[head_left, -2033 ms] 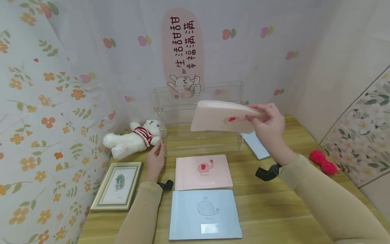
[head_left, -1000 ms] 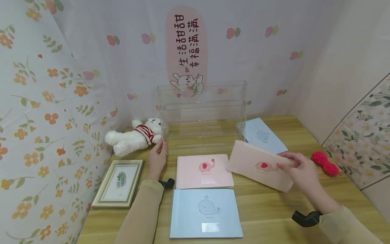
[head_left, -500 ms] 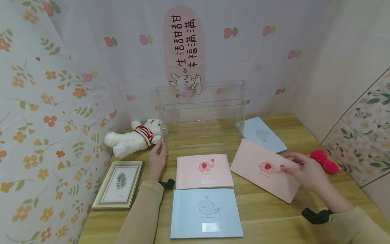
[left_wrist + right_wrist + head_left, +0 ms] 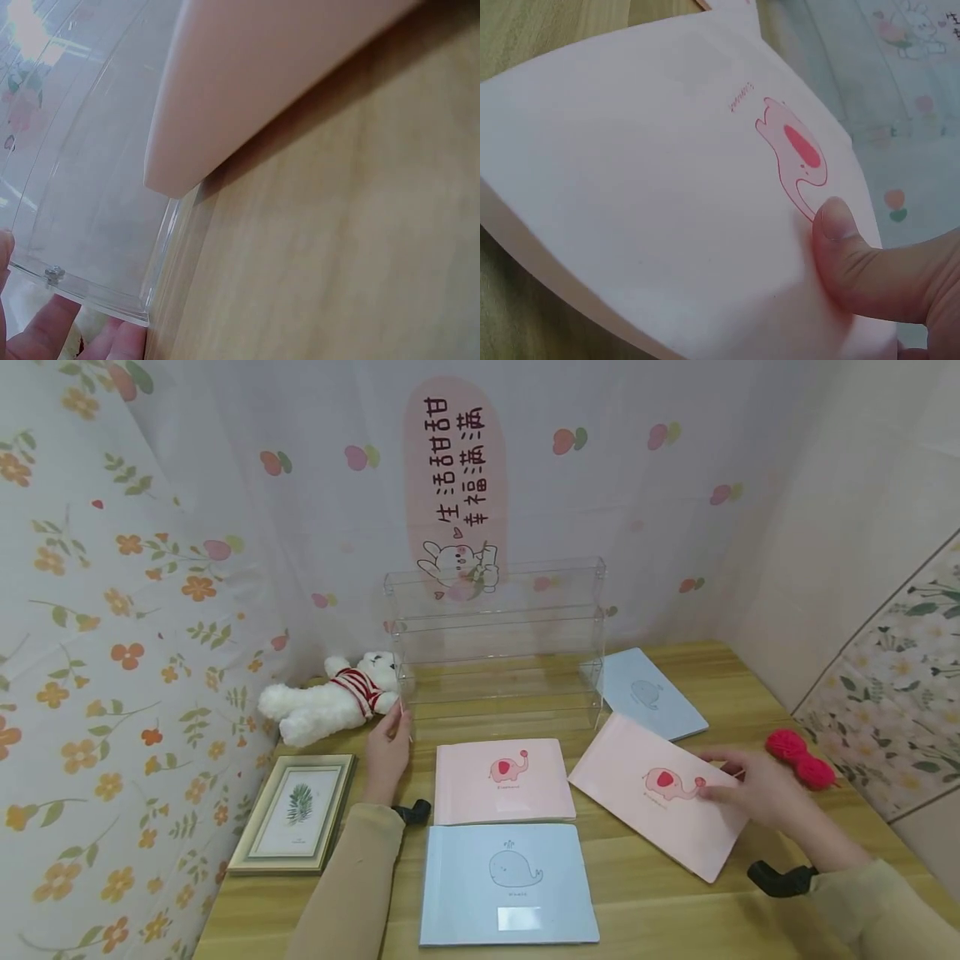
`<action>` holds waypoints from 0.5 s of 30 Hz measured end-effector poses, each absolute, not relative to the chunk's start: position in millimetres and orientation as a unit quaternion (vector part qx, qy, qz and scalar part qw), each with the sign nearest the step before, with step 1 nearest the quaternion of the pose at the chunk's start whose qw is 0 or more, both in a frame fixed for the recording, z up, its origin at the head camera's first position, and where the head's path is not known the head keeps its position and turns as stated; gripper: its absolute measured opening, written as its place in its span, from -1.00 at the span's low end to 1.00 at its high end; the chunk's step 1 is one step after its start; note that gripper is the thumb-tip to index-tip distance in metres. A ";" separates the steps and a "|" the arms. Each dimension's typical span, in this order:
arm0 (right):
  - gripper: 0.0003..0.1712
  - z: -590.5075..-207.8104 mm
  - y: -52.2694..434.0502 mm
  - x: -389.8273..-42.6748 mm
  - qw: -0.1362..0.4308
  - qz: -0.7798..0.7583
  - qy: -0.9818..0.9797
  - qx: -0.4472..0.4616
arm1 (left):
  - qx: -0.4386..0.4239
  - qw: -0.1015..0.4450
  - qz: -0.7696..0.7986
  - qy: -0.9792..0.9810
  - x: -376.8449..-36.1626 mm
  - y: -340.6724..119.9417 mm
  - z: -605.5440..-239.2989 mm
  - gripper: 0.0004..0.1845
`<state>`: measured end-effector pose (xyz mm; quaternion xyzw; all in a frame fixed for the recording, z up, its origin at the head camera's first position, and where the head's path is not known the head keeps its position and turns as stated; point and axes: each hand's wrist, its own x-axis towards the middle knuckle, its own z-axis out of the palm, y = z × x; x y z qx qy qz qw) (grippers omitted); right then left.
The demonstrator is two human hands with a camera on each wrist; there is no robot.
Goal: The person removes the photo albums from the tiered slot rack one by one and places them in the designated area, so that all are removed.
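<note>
My right hand (image 4: 757,789) pinches a pink booklet (image 4: 652,806) by its right edge, thumb on the cover near the drawn elephant. The booklet hangs slanted over the table's right half; its thumb (image 4: 840,240) shows in the right wrist view, while the fingers beneath are mostly hidden. My left hand (image 4: 387,756) grips the lower left side of a clear acrylic tiered rack (image 4: 498,612). In the left wrist view, fingers (image 4: 45,326) lie behind the rack's side panel. A second pink elephant booklet (image 4: 472,785) and a blue whale booklet (image 4: 457,885) lie flat between my arms.
Another blue whale booklet (image 4: 675,702) lies right of the rack, partly behind the held one. Red yarn (image 4: 801,760) sits at the table's right. A white plush bear (image 4: 322,706) lies left of the rack, with a picture frame (image 4: 267,843) in front.
My right hand has carried the pink booklet from in front of the rack down and to the right, uncovering the rack, and turned its cover upward. My left hand keeps its place on the rack.
</note>
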<state>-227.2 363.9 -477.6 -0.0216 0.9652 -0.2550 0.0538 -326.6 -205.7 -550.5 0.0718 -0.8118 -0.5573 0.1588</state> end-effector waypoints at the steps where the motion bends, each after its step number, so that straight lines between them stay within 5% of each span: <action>1: -0.22 -479.6 365.5 -228.1 0.057 -0.256 0.965 -0.026 | 0.071 0.160 -0.558 -0.811 -326.7 -205.8 -550.2 -0.47; 15: -0.20 -504.6 378.4 -243.0 0.103 -0.260 0.958 -0.059 | 0.065 0.166 -0.552 -0.815 -327.8 -207.7 -553.9 -0.46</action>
